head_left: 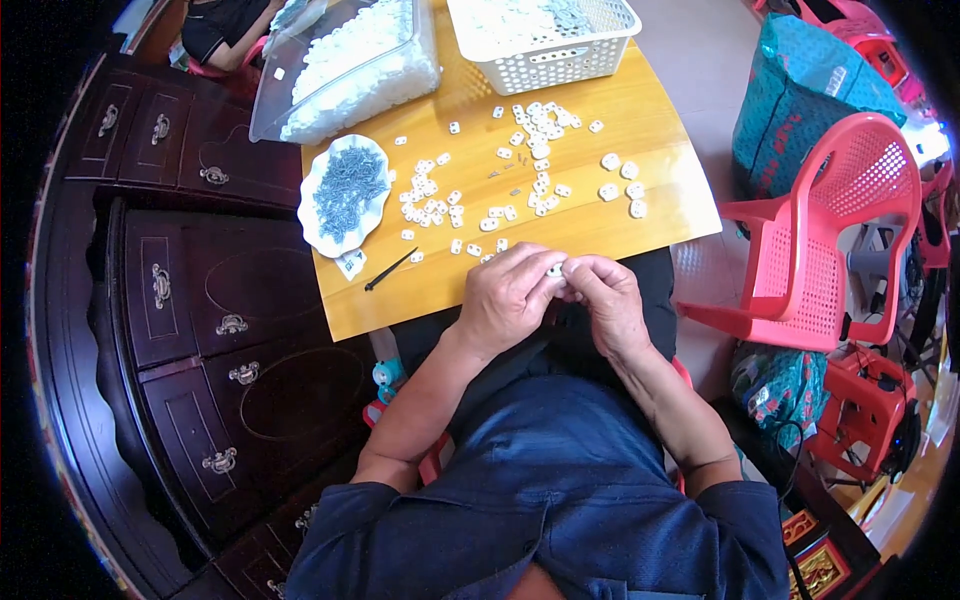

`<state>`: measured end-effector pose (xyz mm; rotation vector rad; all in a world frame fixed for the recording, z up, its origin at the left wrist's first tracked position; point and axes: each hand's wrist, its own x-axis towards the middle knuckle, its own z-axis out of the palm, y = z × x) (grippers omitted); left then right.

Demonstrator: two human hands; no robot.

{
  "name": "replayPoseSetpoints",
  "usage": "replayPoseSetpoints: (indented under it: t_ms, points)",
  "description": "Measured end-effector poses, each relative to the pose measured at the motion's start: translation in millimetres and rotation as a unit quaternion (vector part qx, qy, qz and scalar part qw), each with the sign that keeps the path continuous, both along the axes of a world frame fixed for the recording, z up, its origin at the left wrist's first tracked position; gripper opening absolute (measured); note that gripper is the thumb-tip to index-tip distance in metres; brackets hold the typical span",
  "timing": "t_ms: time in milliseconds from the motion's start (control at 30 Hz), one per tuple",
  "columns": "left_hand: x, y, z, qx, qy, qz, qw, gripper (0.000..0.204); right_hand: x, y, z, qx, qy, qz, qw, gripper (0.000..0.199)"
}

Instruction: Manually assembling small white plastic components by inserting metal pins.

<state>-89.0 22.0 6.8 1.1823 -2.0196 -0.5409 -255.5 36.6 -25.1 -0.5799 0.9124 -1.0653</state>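
Yellow wooden counter [620, 225] carries scattered small white plastic pieces [540, 125], a white dish [312, 200] of grey metal parts, and a black pick [390, 269]. We pinch one white piece [556, 269] between left hand [510, 295] and right hand [608, 300], both closed on it, at the counter's near edge.

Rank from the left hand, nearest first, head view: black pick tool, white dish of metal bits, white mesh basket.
From the left hand:
1. Black pick tool, on the table just to its left.
2. White dish of metal bits, farther left, at the table's left edge.
3. White mesh basket, at the table's far edge, beyond the loose white pieces.
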Motion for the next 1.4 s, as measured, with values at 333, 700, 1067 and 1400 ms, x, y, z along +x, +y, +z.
replayPoseSetpoints:
  t_ms: [333,700,1067,1400]
  points:
    - [20.5,-24.4,11.9,0.049,0.061,0.021,0.997,0.022,-19.7,-16.2,15.7,-0.126,0.212,0.008,0.969,0.022]
    - [30.0,-109.8,-11.7,-0.017,-0.101,0.069,0.992,0.01,-66.7,-65.3,47.6,-0.266,0.7,0.025,0.663,0.021]
    - [17.0,-140.3,-31.9,-0.051,-0.149,0.031,0.987,0.013,-69.8,-73.8,28.3,-0.264,0.696,-0.039,0.666,0.019]
    - [12.2,-141.9,-26.7,-0.118,-0.175,0.041,0.977,0.012,-43.0,-61.0,30.7,-0.311,0.551,-0.077,0.771,0.009]
